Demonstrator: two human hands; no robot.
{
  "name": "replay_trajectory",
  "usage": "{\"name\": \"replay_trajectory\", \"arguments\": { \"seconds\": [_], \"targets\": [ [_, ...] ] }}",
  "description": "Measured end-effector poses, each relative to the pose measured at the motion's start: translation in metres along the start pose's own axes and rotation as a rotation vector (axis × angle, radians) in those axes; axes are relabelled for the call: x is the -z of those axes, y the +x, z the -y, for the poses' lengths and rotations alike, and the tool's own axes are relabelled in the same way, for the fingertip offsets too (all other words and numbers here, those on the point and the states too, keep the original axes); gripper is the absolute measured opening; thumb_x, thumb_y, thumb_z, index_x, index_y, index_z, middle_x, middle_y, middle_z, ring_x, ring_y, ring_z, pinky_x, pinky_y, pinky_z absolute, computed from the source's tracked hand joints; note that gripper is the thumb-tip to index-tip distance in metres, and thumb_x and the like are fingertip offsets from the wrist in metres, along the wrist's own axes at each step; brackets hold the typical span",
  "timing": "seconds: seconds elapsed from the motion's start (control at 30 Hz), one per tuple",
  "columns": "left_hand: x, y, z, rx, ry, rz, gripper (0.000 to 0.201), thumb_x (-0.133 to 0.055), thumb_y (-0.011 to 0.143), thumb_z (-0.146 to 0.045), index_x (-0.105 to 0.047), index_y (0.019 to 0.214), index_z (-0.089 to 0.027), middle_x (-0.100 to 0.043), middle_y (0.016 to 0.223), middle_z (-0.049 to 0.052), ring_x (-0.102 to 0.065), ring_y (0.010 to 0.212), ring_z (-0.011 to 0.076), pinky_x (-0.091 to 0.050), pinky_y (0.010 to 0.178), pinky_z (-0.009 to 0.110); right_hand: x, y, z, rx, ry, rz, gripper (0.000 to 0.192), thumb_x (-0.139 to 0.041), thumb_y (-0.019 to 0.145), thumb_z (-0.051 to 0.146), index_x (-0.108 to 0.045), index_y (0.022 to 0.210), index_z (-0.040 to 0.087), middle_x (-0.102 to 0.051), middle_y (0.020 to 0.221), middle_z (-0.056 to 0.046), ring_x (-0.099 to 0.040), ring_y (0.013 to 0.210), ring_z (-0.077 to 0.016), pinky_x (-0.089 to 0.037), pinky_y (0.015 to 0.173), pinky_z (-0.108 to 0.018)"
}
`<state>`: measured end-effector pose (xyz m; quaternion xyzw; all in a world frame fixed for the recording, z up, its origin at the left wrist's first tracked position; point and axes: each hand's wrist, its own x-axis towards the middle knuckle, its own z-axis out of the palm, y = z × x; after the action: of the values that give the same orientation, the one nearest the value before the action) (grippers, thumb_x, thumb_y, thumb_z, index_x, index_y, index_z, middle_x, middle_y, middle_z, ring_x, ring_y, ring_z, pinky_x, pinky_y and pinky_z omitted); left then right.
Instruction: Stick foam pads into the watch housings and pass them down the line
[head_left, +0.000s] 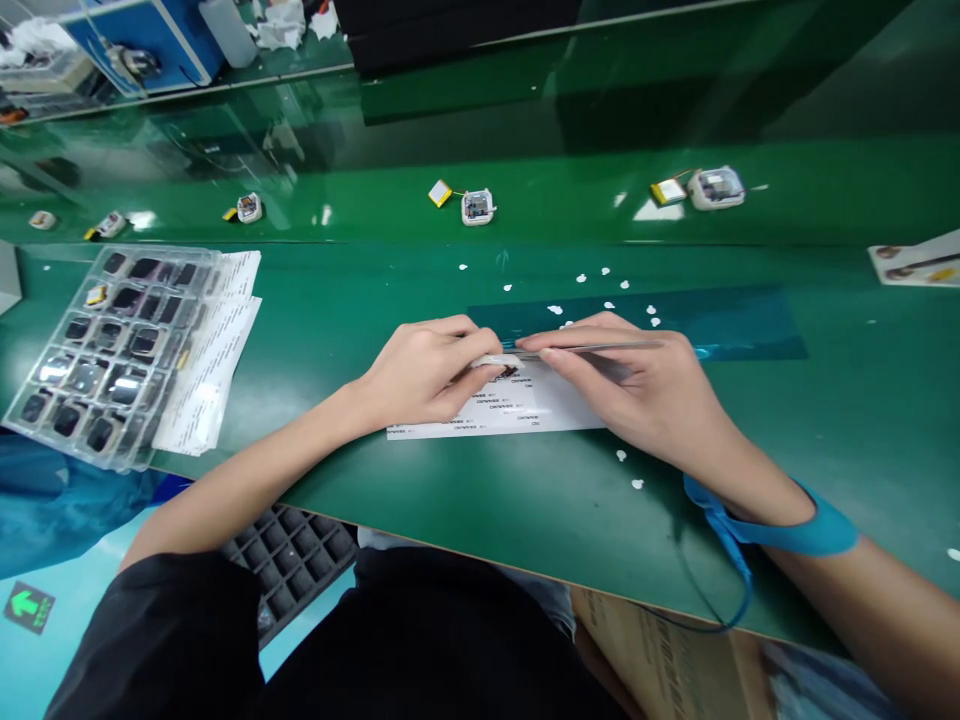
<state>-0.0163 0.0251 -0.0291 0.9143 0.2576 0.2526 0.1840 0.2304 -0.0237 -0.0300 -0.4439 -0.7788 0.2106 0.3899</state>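
Note:
My left hand (439,365) is closed around a small white device casing (501,360), its thumb and fingers pinching the sides. In my right hand (630,375) is a pair of metal tweezers (600,347), held like a pen. The tweezers' tip reaches the casing's right end; whether it touches is too small to tell. Beneath both hands lies a white printed sheet (495,418), partly covered by them. A blue translucent film (739,325) extends behind and to the right. Small white pieces (555,310) are scattered around the film and sheet.
At left, a clear compartment tray (97,350) holding several dark-faced parts rests on printed sheets (214,370). White casings (477,207) with yellow-edged batteries (440,193) line the strip behind. A blue wrist strap (817,530) with a cord circles my right wrist. A blue box (150,40) stands back left.

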Motion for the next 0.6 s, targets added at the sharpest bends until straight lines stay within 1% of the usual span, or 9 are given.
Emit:
{"name": "replay_trajectory", "arguments": {
  "seconds": [0.07, 0.13, 0.3, 0.37, 0.43, 0.5, 0.53, 0.57, 0.6],
  "targets": [
    [-0.001, 0.001, -0.002, 0.009, 0.023, 0.048, 0.032, -0.045, 0.108, -0.037, -0.07, 0.1, -0.018, -0.077, 0.094, 0.009, -0.072, 0.089, 0.0213, -0.052, 0.076, 0.032, -0.004, -0.001, 0.0, 0.054, -0.038, -0.042, 0.02, -0.066, 0.103, 0.024, -0.082, 0.108, 0.034, -0.084, 0.1, 0.003, -0.075, 0.084, -0.0216, -0.061, 0.075, -0.04],
    [-0.003, 0.002, -0.004, 0.024, 0.03, 0.051, 0.035, -0.043, 0.109, -0.038, -0.07, 0.1, -0.018, -0.076, 0.092, 0.01, -0.071, 0.087, 0.0222, -0.052, 0.077, 0.033, -0.008, -0.001, 0.001, 0.099, -0.098, -0.084, 0.019, -0.068, 0.102, 0.023, -0.082, 0.106, 0.035, -0.083, 0.092, 0.003, -0.072, 0.075, -0.0201, -0.059, 0.07, -0.039],
    [-0.008, 0.0, -0.002, 0.039, 0.049, 0.029, 0.033, -0.044, 0.108, -0.037, -0.07, 0.099, -0.018, -0.074, 0.095, 0.011, -0.071, 0.093, 0.0243, -0.051, 0.079, 0.035, -0.01, 0.003, 0.002, 0.098, -0.262, -0.158, 0.018, -0.068, 0.102, 0.027, -0.083, 0.107, 0.035, -0.082, 0.089, 0.0, -0.072, 0.076, -0.0211, -0.057, 0.067, -0.039],
    [-0.008, 0.0, -0.003, 0.012, 0.061, 0.025, 0.031, -0.046, 0.107, -0.034, -0.07, 0.099, -0.018, -0.075, 0.099, 0.013, -0.071, 0.099, 0.026, -0.052, 0.081, 0.037, -0.005, 0.006, 0.002, 0.088, -0.311, -0.222, 0.02, -0.067, 0.102, 0.026, -0.083, 0.11, 0.036, -0.081, 0.087, 0.0, -0.07, 0.072, -0.0207, -0.056, 0.067, -0.04],
    [-0.005, 0.001, -0.008, -0.077, 0.028, 0.025, 0.026, -0.049, 0.105, -0.03, -0.071, 0.096, -0.019, -0.075, 0.098, 0.012, -0.071, 0.104, 0.027, -0.052, 0.086, 0.039, 0.002, 0.008, 0.003, 0.102, -0.354, -0.287, 0.022, -0.067, 0.103, 0.024, -0.082, 0.112, 0.038, -0.079, 0.082, 0.001, -0.069, 0.068, -0.0199, -0.054, 0.065, -0.04],
    [0.002, 0.003, -0.017, -0.147, -0.111, -0.004, 0.019, -0.055, 0.102, -0.029, -0.071, 0.096, -0.021, -0.077, 0.098, 0.011, -0.072, 0.104, 0.0258, -0.053, 0.092, 0.04, 0.008, 0.008, 0.005, 0.161, -0.382, -0.34, 0.026, -0.069, 0.102, 0.021, -0.08, 0.117, 0.039, -0.079, 0.08, 0.002, -0.069, 0.067, -0.0194, -0.052, 0.064, -0.039],
    [0.006, 0.005, -0.021, -0.114, -0.227, -0.051, 0.017, -0.056, 0.101, -0.03, -0.071, 0.099, -0.021, -0.078, 0.099, 0.01, -0.072, 0.102, 0.0243, -0.054, 0.093, 0.039, 0.011, 0.007, 0.006, 0.2, -0.388, -0.366, 0.031, -0.07, 0.101, 0.019, -0.079, 0.121, 0.04, -0.079, 0.081, 0.002, -0.07, 0.067, -0.0192, -0.05, 0.064, -0.039],
    [0.01, 0.006, -0.024, -0.025, -0.365, -0.12, 0.018, -0.057, 0.102, -0.032, -0.07, 0.103, -0.021, -0.078, 0.101, 0.01, -0.072, 0.099, 0.0225, -0.055, 0.092, 0.038, 0.013, 0.006, 0.008, 0.235, -0.388, -0.387, 0.037, -0.07, 0.1, 0.016, -0.077, 0.127, 0.04, -0.08, 0.084, 0.002, -0.07, 0.068, -0.0193, -0.049, 0.064, -0.039],
    [0.014, 0.008, -0.026, 0.109, -0.514, -0.2, 0.02, -0.057, 0.103, -0.035, -0.07, 0.105, -0.02, -0.079, 0.101, 0.01, -0.072, 0.094, 0.0205, -0.056, 0.088, 0.035, 0.015, 0.005, 0.011, 0.27, -0.385, -0.415, 0.043, -0.071, 0.098, 0.012, -0.075, 0.131, 0.04, -0.08, 0.085, 0.002, -0.069, 0.067, -0.0193, -0.047, 0.063, -0.039]
  ]
}}
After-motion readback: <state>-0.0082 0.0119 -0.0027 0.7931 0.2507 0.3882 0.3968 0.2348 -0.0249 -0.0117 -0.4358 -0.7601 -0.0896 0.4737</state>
